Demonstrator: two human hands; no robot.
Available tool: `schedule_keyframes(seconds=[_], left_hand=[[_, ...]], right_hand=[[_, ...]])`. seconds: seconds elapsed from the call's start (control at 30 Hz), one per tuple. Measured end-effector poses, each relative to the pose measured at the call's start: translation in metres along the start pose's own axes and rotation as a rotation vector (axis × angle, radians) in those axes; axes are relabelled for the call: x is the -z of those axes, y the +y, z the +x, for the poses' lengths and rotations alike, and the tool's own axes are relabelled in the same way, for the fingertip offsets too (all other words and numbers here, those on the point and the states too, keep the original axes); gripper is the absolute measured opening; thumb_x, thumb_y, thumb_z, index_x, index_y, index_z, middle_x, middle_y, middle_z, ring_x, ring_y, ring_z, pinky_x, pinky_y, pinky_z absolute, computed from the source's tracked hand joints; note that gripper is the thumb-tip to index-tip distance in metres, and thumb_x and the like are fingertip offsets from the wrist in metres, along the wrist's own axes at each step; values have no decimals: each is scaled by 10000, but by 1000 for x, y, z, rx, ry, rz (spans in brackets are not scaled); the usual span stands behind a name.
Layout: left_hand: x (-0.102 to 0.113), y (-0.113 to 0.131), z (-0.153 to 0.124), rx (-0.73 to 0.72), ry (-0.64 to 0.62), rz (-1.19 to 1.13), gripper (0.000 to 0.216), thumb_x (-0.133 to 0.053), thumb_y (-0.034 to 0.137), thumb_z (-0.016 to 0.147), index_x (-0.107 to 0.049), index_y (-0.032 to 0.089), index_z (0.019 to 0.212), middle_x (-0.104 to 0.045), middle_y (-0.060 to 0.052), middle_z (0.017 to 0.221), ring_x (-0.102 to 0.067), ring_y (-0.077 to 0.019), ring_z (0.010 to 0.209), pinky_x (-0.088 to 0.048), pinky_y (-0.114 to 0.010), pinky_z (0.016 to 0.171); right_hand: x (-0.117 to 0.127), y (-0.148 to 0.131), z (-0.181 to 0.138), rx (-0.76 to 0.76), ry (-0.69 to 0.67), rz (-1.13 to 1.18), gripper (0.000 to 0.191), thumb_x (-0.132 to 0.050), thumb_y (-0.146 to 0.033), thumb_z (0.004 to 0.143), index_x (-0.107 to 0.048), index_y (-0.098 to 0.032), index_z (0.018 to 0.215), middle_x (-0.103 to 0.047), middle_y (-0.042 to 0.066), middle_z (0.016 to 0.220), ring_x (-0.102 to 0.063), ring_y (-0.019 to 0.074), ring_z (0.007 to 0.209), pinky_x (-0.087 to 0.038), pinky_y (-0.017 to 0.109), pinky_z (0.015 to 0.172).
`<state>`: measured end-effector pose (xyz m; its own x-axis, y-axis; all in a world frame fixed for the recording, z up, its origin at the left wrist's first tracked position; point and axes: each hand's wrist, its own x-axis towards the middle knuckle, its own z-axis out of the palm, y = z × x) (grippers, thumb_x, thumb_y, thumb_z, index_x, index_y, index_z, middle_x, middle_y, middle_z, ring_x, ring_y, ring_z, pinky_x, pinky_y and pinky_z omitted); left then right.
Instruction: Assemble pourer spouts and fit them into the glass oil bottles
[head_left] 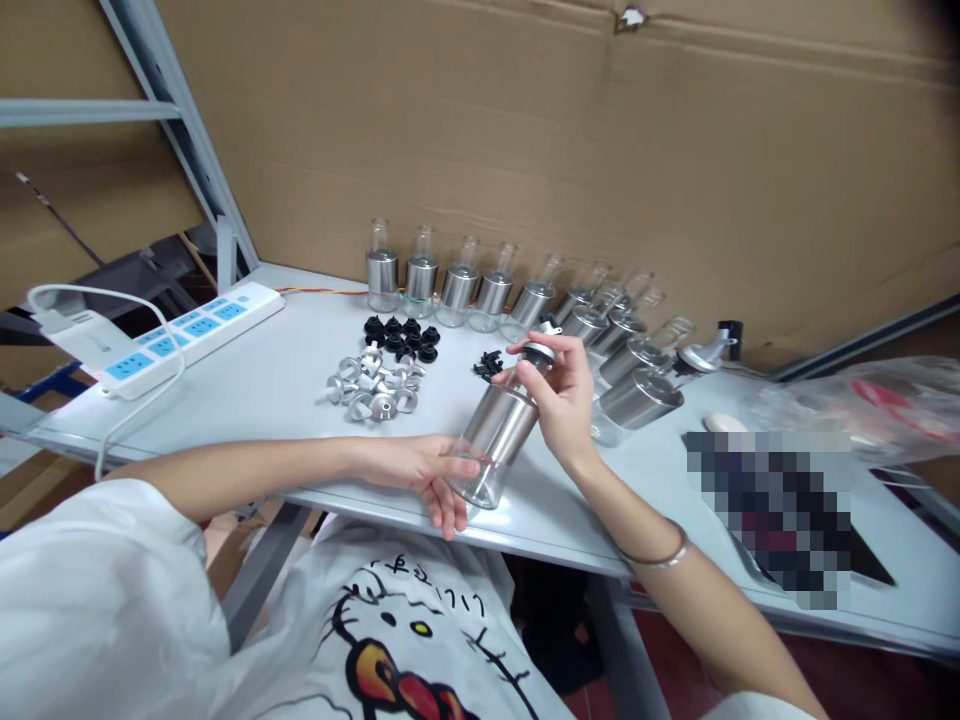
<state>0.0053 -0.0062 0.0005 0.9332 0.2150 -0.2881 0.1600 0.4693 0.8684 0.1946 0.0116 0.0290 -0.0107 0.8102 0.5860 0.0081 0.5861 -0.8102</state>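
Observation:
A glass bottle (499,430) with a brushed-metal sleeve stands tilted near the table's front edge, its neck leaning right and away from me. My right hand (559,395) is closed around the neck and the silver-and-black pourer cap (537,355) on top. At the clear base, my left hand (431,475) steadies the bottle with one finger across the glass and the others curled below. Beyond the hands lie small black pieces (489,366), black stoppers (405,338) and silver pourer tops (375,385). To the right stands another sleeved bottle (641,400) fitted with a silver spout (705,355).
A row of uncapped sleeved bottles (457,285) lines the back of the table (247,390), before a cardboard wall (450,130). A white power strip (195,335) with a cable lies left. A plastic bag (862,405) and a blurred-out dark flat object (780,520) are at right.

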Motion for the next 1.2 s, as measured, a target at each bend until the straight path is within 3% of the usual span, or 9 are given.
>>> schedule_keyframes(seconds=[0.17, 0.33, 0.47, 0.53, 0.67, 0.77, 0.97, 1.1, 1.2], left_hand=[[-1, 2, -1, 22, -10, 9, 727, -692, 703, 658, -505, 157, 1100, -689, -56, 733, -672, -182, 604, -499, -268, 537], [-2, 3, -1, 46, -2, 4, 713, -670, 752, 625, -511, 168, 1003, -699, -63, 731, -681, -186, 599, -505, -263, 521], [-4, 2, 0, 36, -13, -1, 707, -700, 725, 618, -526, 152, 993, -701, -63, 719, -681, -179, 584, -513, -263, 521], [-4, 0, 0, 11, 0, -4, 710, -711, 714, 614, -528, 141, 991, -702, -66, 717, -681, -180, 581, -515, -265, 520], [-4, -2, 0, -56, 43, -21, 691, -714, 697, 632, -507, 145, 994, -702, -68, 740, -682, -182, 594, -507, -266, 521], [-4, -2, 1, -91, 62, -29, 681, -706, 669, 671, -466, 167, 1064, -694, -61, 796, -685, -181, 636, -503, -274, 566], [-6, 0, 1, -138, 148, -105, 803, -707, 490, 777, -214, 238, 1358, -633, -79, 1012, -689, -185, 746, -493, -342, 718], [-6, 0, 0, -123, 113, -90, 710, -661, 442, 825, -242, 209, 1348, -633, -68, 969, -677, -182, 739, -477, -366, 748], [-6, 0, 0, -117, 113, -84, 650, -654, 429, 833, -278, 209, 1314, -635, -55, 943, -673, -176, 733, -474, -374, 755]], right_hand=[[1, -1, 3, -79, 36, 84, 253, -711, -331, 792, -548, -239, 963, -645, -34, 852, -698, 122, 609, -607, 269, 596], [2, 1, 6, -161, 63, 77, 256, -731, -357, 767, -561, -209, 889, -650, -38, 768, -686, 128, 535, -581, 244, 517], [3, 2, 4, -117, 51, 58, 245, -687, -399, 809, -562, -221, 921, -664, -12, 833, -692, 136, 571, -598, 276, 556], [3, 3, 1, -62, -10, 59, 311, -625, -482, 840, -546, -250, 1031, -660, 23, 970, -709, 155, 659, -616, 331, 637], [-1, 1, -7, 46, -221, 2, 749, -646, -593, 776, -259, -372, 1379, -537, 88, 1288, -702, 222, 881, -602, 440, 781], [-1, -5, -10, 24, -305, -70, 835, -652, -487, 819, -81, -438, 1426, -543, 72, 1254, -688, 231, 876, -598, 451, 734], [20, -12, 6, 201, -86, -355, 680, -638, -366, 833, -226, -385, 1374, -505, 78, 1233, -639, 242, 935, -553, 464, 791], [41, -1, 20, 349, 176, -600, 603, -647, -303, 814, -328, -342, 1324, -412, 89, 1309, -581, 254, 1041, -515, 473, 871], [51, 10, 24, 301, 201, -795, 498, -627, -292, 818, -404, -289, 1263, -480, 97, 1194, -593, 248, 935, -471, 511, 912]])
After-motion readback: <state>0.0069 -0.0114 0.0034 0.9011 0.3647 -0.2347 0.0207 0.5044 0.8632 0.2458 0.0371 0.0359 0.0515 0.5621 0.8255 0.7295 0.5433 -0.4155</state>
